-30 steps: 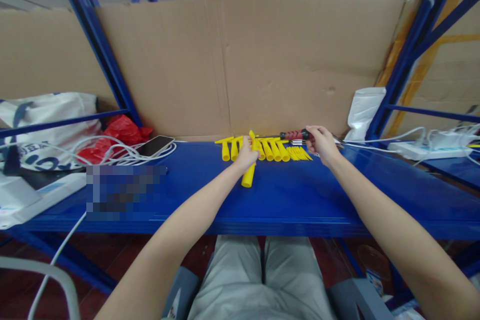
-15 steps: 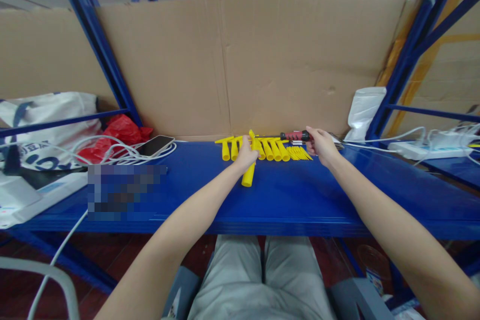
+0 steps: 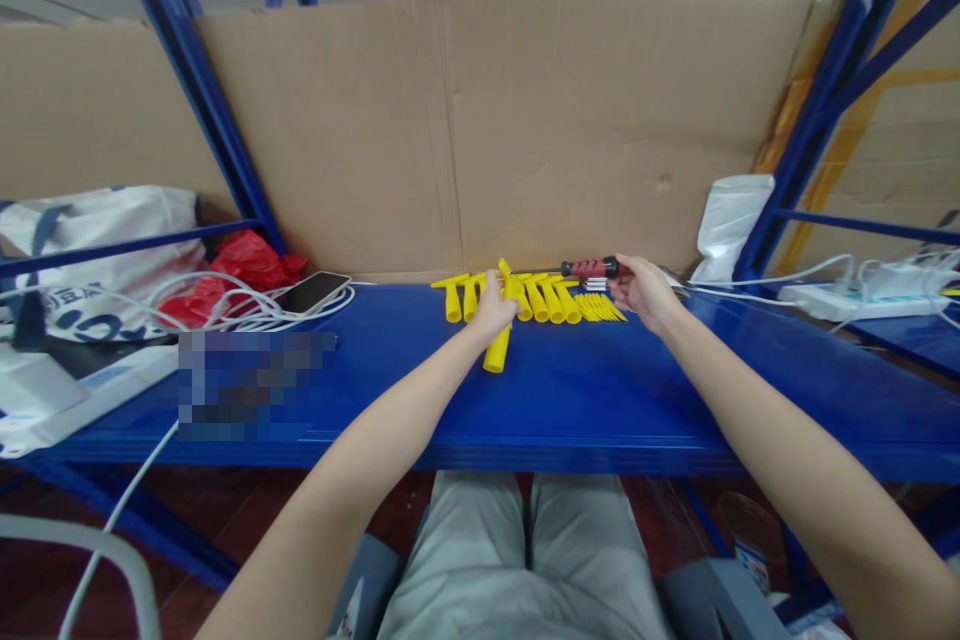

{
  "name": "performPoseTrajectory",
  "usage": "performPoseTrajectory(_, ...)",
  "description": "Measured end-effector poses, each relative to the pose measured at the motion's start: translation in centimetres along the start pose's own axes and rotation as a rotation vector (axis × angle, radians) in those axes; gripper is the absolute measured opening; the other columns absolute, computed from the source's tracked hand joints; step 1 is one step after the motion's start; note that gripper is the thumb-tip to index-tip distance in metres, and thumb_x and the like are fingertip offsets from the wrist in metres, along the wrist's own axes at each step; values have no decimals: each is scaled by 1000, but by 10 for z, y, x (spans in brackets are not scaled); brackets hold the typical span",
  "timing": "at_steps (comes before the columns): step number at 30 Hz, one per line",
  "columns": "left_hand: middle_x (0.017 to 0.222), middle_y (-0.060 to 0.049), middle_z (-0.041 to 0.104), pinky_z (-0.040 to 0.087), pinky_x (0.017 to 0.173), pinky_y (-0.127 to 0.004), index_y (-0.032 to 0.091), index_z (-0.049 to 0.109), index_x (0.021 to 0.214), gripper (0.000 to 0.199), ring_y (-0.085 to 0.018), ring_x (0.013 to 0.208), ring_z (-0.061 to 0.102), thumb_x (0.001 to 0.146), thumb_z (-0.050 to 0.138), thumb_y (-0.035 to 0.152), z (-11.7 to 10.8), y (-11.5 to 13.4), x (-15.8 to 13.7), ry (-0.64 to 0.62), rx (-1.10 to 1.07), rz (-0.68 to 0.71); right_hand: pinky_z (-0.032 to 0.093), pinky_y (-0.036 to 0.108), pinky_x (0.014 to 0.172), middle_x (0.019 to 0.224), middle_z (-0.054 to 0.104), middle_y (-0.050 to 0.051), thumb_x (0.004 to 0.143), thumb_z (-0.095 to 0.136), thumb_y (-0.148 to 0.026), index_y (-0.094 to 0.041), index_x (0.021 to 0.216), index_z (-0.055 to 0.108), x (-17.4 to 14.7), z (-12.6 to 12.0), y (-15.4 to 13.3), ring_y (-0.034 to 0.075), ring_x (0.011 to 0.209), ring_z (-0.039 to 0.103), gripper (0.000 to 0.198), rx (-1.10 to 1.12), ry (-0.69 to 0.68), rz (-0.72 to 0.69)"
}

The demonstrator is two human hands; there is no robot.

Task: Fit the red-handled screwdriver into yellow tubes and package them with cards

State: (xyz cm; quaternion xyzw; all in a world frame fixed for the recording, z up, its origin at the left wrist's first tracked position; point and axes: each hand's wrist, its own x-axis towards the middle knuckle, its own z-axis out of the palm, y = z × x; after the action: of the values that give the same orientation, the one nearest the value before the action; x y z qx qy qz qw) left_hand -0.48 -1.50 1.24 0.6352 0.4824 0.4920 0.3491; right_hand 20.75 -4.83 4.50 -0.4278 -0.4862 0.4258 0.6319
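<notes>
My left hand (image 3: 495,308) is closed around a yellow plastic piece with a tube-like handle (image 3: 496,350), whose upper end sticks out above my fingers. My right hand (image 3: 643,292) grips the black end of a screwdriver (image 3: 589,268) with a red and black handle. Its thin shaft points left and meets the top of the yellow piece near my left fingers; the exact contact is too small to see. Similar yellow T-shaped pieces (image 3: 551,302) lie in a row behind, on both sides of my left hand. Several small pointed yellow parts (image 3: 600,308) lie beside my right hand.
The blue shelf top (image 3: 600,390) has a cardboard sheet (image 3: 562,130) behind it. A phone (image 3: 315,292), white cables and a red bag (image 3: 240,270) lie left. A white pouch (image 3: 731,225) and a power strip (image 3: 862,298) stand right, by the blue uprights.
My right fingers have loosened and shifted slightly on the screwdriver's end, showing more of the handle. My left hand and the yellow piece stay nearly still.
</notes>
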Motion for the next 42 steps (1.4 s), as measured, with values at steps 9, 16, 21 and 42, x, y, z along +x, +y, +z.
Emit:
performPoseTrajectory(9,123,-9,51,34,38,-15,22,33,114,52,-5,57,57,69,49,1,-2,0,2,20,-18,-33,28,18,32,50,47,-6,75,55,-31,-23,81,42,4,-7,-5,9,36,40,17,-55,96,-90)
performPoseTrajectory(16,116,-7,55,39,42,-15,23,33,116,53,-7,61,59,70,48,2,-4,-2,4,26,31,44,28,18,30,48,50,-3,80,59,-31,-19,73,47,0,-6,-2,8,33,41,19,-303,-16,23)
performPoseTrajectory(21,119,-7,53,49,56,-21,24,34,117,55,-10,71,61,68,49,2,-2,-2,6,8,26,109,33,19,31,52,59,1,78,64,-34,-18,72,51,-6,0,1,9,37,46,21,-387,-177,85)
performPoseTrajectory(42,115,-10,55,53,70,-32,19,35,108,47,-17,85,62,67,49,1,5,4,-1,-114,-43,169,49,33,74,82,69,5,72,64,-15,-19,83,62,14,43,13,17,74,63,12,-840,-318,-469)
